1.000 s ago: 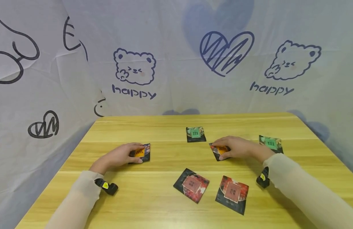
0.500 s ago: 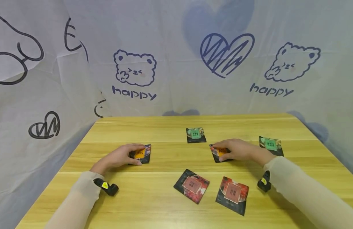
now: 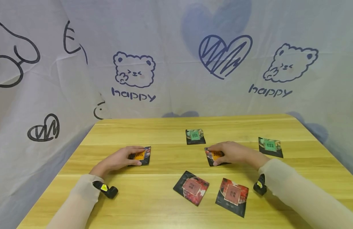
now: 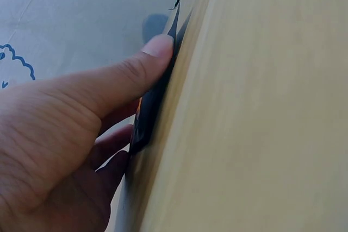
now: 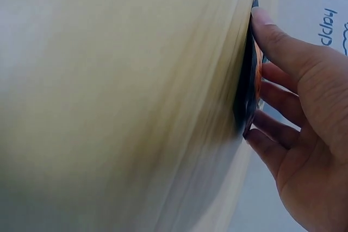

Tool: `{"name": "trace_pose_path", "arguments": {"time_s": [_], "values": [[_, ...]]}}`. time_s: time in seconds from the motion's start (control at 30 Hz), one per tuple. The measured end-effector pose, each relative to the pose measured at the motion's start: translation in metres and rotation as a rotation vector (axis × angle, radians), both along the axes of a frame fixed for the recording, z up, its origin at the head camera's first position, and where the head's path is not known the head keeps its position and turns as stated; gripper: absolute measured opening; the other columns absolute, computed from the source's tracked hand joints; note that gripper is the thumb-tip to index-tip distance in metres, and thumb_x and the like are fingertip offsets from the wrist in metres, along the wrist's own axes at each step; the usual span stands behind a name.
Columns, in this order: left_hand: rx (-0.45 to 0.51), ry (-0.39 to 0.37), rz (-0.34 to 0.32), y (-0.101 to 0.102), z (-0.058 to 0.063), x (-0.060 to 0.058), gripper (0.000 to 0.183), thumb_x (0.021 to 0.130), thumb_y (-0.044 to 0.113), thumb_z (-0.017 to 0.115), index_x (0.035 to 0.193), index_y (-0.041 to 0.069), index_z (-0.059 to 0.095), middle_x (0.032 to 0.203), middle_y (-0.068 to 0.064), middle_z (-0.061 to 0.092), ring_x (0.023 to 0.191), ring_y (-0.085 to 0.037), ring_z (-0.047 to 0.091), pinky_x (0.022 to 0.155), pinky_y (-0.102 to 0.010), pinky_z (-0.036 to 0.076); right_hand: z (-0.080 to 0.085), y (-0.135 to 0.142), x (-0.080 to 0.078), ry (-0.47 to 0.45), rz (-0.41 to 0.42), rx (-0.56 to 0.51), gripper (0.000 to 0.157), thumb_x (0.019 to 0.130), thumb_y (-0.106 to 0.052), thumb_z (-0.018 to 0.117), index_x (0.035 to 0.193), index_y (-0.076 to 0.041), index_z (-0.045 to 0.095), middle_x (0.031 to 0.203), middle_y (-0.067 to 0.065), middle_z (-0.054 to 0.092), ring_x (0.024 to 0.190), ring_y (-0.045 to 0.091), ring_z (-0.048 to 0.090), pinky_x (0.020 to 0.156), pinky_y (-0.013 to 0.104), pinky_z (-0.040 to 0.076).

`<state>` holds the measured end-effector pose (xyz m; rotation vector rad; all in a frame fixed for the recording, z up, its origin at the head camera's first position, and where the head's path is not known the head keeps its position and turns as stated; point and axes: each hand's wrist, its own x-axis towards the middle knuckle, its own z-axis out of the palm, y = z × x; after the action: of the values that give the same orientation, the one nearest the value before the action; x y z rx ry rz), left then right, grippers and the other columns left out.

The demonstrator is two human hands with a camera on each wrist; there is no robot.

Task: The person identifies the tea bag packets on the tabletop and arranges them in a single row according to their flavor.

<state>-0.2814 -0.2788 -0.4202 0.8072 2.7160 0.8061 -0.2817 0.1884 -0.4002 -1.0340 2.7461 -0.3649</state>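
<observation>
My left hand (image 3: 118,158) pinches one orange-labelled packet (image 3: 144,157) left of centre, my right hand (image 3: 237,153) its twin (image 3: 215,155) right of centre, and a light edge grip should prevent creasing.

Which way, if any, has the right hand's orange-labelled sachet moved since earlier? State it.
Yes, slightly left: judged against the farther green-labelled sachet, the orange-labelled sachet has shifted with the right hand.

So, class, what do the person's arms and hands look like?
The left sleeve and right sleeve are long, plain and cream. The left wrist device and right wrist device are black, each marked yellow. Left hand and right hand are ungloved.
</observation>
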Motion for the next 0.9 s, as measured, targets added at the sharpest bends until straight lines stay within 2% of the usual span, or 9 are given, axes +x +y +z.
{"name": "trace_pose_path", "arguments": {"time_s": [0.3,0.5,0.9], "values": [[0.039,-0.02,0.046,0.002,0.001,0.002,0.073,0.084,0.039,0.077,0.145,0.008,0.049,0.146,-0.019,0.045,0.13,-0.036,0.043,0.103,-0.051,0.037,0.002,-0.019,0.004,0.021,0.02,0.026,0.071,0.089,-0.054,0.065,0.143,-0.01,0.052,0.143,0.012,0.048,0.131,0.036,0.044,0.106,0.053,0.036],[0.038,-0.018,0.056,0.001,0.0,0.003,0.074,0.084,0.04,0.077,0.144,0.008,0.05,0.145,-0.019,0.046,0.129,-0.036,0.045,0.102,-0.051,0.038,0.0,-0.032,0.006,0.04,0.041,0.037,0.069,0.091,-0.053,0.063,0.143,-0.009,0.051,0.142,0.011,0.049,0.129,0.033,0.046,0.105,0.049,0.039],[-0.003,0.011,0.058,0.002,0.0,0.001,0.076,0.083,0.043,0.077,0.145,0.008,0.049,0.147,-0.017,0.044,0.135,-0.038,0.039,0.106,-0.053,0.034,0.001,-0.065,0.009,0.113,0.056,0.132,0.068,0.095,-0.054,0.056,0.144,-0.008,0.049,0.141,0.01,0.048,0.125,0.028,0.05,0.103,0.043,0.042]]}}
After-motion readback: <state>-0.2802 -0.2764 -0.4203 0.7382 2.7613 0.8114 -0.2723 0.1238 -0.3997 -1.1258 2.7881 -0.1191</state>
